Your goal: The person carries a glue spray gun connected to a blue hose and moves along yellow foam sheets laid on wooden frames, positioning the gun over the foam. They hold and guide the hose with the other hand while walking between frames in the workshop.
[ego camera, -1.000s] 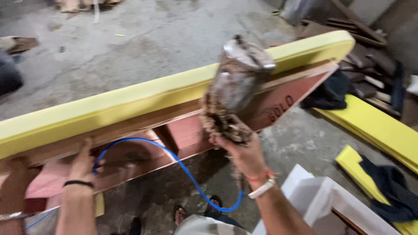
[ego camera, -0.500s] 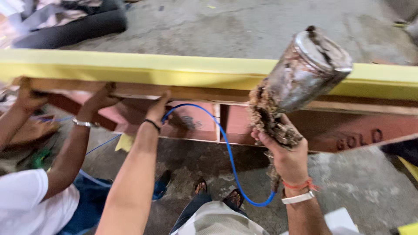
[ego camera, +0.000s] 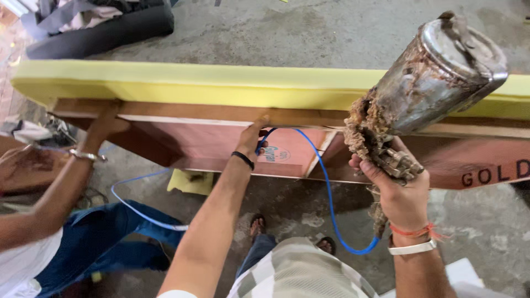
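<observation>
At far left, a co-worker's hand [ego camera: 105,126], with a metal bangle at the wrist, presses against the underside edge of the wooden frame [ego camera: 187,113]; compared with the frame half a second earlier, this arm has shifted further left in view. The frame carries a yellow foam layer [ego camera: 193,85] on top and reddish plywood panels below, and stands on the concrete floor [ego camera: 309,27].

At centre, the left hand [ego camera: 253,138] rests its fingertips on the frame's lower rail, fingers bent over the edge, not closed around anything. A black band circles the wrist. It has stayed on the rail since the earlier frame.

A blue air hose [ego camera: 326,187] loops down from near this hand and curves up toward the right.

At right, the right hand [ego camera: 395,187] has its grip clamped on the handle of a glue-crusted spray gun [ego camera: 425,88], whose metal canister tilts up and right, in front of the foam. The gun now sits higher and larger in view than before.
</observation>
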`<state>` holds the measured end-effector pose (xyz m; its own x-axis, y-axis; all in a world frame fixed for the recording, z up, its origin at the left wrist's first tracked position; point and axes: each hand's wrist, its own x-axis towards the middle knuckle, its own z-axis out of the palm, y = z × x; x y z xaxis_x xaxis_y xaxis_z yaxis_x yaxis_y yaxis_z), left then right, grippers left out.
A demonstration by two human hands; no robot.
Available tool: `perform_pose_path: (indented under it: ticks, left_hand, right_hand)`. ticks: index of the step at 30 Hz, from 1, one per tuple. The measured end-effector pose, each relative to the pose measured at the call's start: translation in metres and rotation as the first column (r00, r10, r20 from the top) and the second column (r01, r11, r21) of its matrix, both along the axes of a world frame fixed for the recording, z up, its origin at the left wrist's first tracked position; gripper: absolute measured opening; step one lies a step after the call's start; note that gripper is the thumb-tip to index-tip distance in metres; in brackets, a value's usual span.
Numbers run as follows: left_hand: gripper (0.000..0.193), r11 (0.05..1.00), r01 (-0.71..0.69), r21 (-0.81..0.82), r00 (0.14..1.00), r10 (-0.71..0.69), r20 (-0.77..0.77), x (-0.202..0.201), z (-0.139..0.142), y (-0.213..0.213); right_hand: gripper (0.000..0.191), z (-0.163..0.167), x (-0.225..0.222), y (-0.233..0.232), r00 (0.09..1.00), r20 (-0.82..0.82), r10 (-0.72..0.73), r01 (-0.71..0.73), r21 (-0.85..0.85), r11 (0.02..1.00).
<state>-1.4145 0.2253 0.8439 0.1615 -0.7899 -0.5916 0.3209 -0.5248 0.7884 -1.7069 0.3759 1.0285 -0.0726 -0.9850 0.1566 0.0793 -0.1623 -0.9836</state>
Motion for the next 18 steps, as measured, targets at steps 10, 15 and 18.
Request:
perform_pose_path:
  ticks: [10, 15, 18]
  left_hand:
    - [0.059, 0.999, 0.033, -0.027, 0.994, -0.036, -0.101, 0.058, -0.004, -0.005]
    - [0.058, 0.997, 0.021, -0.068, 0.979, -0.034, -0.199, 0.077, -0.017, 0.003]
    - [0.059, 0.997, -0.08, -0.011, 0.962, 0.074, -0.263, 0.098, -0.015, 0.0]
  right_hand:
    - [0.039, 0.014, 0.079, 0.021, 0.988, -0.018, -0.155, 0.155, -0.002, 0.988]
    - [0.038, 0.016, 0.098, 0.027, 0.982, -0.051, -0.181, 0.181, 0.007, 0.983]
    - [0.038, 0.02, 0.098, 0.028, 0.983, -0.066, -0.174, 0.174, -0.001, 0.985]
